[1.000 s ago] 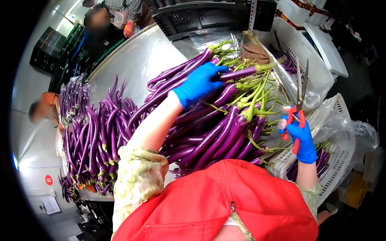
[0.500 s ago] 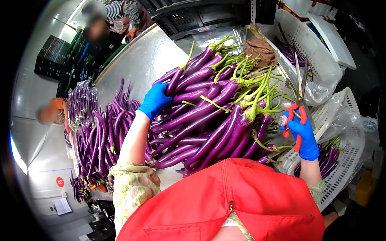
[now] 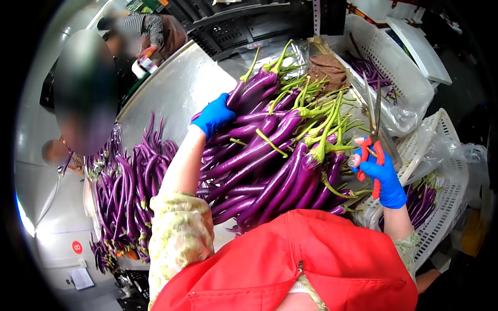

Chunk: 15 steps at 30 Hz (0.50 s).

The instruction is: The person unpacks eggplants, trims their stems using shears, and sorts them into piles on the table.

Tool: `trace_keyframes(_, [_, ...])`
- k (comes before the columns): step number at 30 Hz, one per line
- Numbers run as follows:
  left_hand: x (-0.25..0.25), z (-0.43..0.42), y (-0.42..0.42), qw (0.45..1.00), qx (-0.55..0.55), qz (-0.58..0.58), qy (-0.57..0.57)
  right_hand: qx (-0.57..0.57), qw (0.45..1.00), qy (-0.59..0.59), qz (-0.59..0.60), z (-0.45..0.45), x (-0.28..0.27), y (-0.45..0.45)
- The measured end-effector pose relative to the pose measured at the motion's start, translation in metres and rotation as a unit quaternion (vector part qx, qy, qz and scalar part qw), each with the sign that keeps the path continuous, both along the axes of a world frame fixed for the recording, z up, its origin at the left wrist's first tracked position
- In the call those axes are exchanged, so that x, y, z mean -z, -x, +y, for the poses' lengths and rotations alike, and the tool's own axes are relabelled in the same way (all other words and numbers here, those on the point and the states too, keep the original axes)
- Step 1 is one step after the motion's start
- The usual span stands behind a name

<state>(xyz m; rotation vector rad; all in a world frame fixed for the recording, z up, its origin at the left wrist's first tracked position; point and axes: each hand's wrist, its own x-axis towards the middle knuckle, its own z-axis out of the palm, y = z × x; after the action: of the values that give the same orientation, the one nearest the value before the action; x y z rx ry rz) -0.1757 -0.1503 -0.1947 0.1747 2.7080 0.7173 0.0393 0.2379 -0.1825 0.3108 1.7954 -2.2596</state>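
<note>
A large heap of long purple eggplants point(image 3: 249, 171) lies on the metal table, most of their green stems pointing right and away. My left hand point(image 3: 215, 115), in a blue glove, is closed around several eggplants point(image 3: 257, 88) at the heap's far left side; its fingertips are partly hidden by them. In my right hand point(image 3: 386, 181), also gloved in blue, I hold scissors point(image 3: 374, 145) with red handles, right of the heap. Their long blades point away from me and stand slightly apart.
More eggplants point(image 3: 127, 192) are piled at the left of the metal table point(image 3: 166, 88). Brown cloth point(image 3: 328, 71) lies at the back. White baskets point(image 3: 441, 207) with eggplants stand at right, near a white crate point(image 3: 410, 67). Black crates point(image 3: 244, 31) stand behind. Other people point(image 3: 150, 31) are at far left.
My left hand has moved right and slightly away, pushing or carrying the eggplants at the heap's far side along. My right hand keeps the scissors in about the same place.
</note>
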Motion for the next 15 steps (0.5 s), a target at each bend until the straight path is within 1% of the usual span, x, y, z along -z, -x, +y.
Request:
trace_keyframes(2, [-0.005, 0.002, -0.013, 0.997, 0.032, 0.036, -0.062, -0.002, 1.0, 0.012, -0.008, 0.0, -0.003, -0.002])
trace_keyframes(3, [-0.003, 0.002, -0.014, 0.995, 0.04, 0.054, -0.069, -0.005, 1.0, 0.018, -0.012, 0.0, -0.002, -0.001])
trace_keyframes(5, [-0.005, 0.0, -0.018, 0.995, 0.043, 0.043, -0.081, -0.014, 0.999, 0.02, -0.033, -0.001, -0.009, -0.001])
trace_keyframes(8, [-0.029, -0.002, -0.03, 0.992, 0.033, 0.057, -0.111, -0.064, 0.997, -0.038, 0.005, -0.006, -0.028, -0.002])
trace_keyframes(9, [-0.037, -0.006, -0.036, 0.99, 0.027, 0.066, -0.122, -0.094, 0.992, -0.079, 0.039, -0.003, -0.026, -0.002])
trace_keyframes(10, [-0.045, -0.01, -0.042, 0.982, 0.043, 0.122, -0.14, -0.105, 0.987, -0.11, 0.046, -0.001, -0.028, -0.001])
trace_keyframes(12, [-0.074, -0.006, -0.067, 0.981, -0.008, 0.175, -0.081, -0.127, 0.975, -0.172, 0.058, 0.002, -0.034, 0.0])
trace_keyframes(13, [-0.082, -0.004, -0.078, 0.974, 0.003, 0.203, -0.1, -0.136, 0.961, -0.231, 0.069, 0.006, -0.031, 0.003])
trace_keyframes(15, [-0.093, -0.001, -0.099, 0.956, 0.024, 0.258, -0.139, -0.132, 0.969, -0.2, 0.065, 0.003, -0.033, 0.004])
